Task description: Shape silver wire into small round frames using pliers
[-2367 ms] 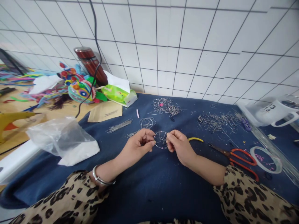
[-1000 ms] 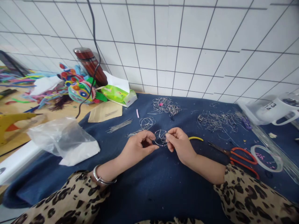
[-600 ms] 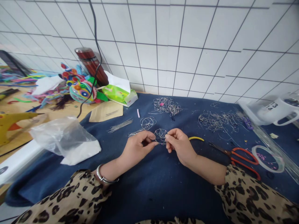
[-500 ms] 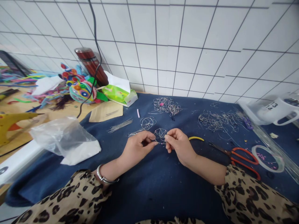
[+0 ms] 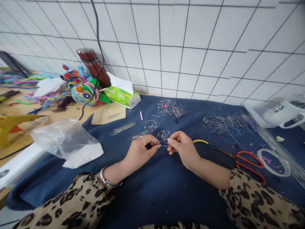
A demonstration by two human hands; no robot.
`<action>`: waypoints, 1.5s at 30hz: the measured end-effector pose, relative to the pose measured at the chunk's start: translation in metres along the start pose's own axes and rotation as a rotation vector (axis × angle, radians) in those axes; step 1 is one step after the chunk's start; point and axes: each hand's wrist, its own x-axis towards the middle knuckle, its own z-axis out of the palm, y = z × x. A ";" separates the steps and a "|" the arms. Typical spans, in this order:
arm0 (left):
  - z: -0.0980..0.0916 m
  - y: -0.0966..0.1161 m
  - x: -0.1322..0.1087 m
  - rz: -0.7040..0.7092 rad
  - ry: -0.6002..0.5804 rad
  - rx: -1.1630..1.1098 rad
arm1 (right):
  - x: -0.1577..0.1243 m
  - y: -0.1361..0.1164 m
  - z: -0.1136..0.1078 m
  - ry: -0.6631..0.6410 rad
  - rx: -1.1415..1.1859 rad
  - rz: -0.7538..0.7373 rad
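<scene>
Both my hands meet over a dark blue cloth (image 5: 152,187). My left hand (image 5: 140,151) pinches the left edge of a small round wire frame (image 5: 163,137) between thumb and fingers. Pinching the frame's right edge is my right hand (image 5: 182,148), fingers curled. The frame is a thin silver ring with crossing wires inside, held just above the cloth. A similar wire ring (image 5: 150,125) lies on the cloth just beyond it.
Tangled wire pieces (image 5: 170,108) and loose wire scraps (image 5: 222,122) lie farther back. Straight wires (image 5: 122,128), red-handled scissors (image 5: 240,159), a tape roll (image 5: 274,162) and a clear plastic bag (image 5: 68,143) lie around. A white mug (image 5: 284,113) stands at right, colourful craft items (image 5: 81,87) at left.
The wire frame has been turned a little between my fingers and my hands have drawn slightly closer together. The view shifted slightly.
</scene>
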 end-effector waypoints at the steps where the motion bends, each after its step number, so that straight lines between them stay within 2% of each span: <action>1: 0.000 0.000 0.000 -0.005 -0.002 -0.005 | 0.000 0.000 0.000 -0.007 0.002 -0.005; 7: 0.000 -0.005 0.002 -0.061 0.009 -0.073 | 0.001 0.003 -0.002 -0.085 -0.005 -0.065; 11: 0.001 -0.007 0.002 -0.067 0.016 -0.088 | 0.000 0.006 -0.004 -0.117 -0.115 -0.118; 16: 0.001 -0.006 0.002 -0.063 0.004 -0.100 | 0.000 0.006 -0.005 -0.085 -0.265 -0.177; 31: 0.002 0.000 0.000 -0.090 0.008 -0.084 | -0.006 -0.001 -0.001 -0.005 -0.466 -0.282; 40: 0.002 -0.001 0.001 -0.091 0.042 -0.072 | -0.006 0.000 -0.001 -0.029 -0.465 -0.291; 45: 0.003 -0.006 0.000 -0.094 0.055 -0.093 | -0.005 0.002 -0.001 -0.052 -0.378 -0.285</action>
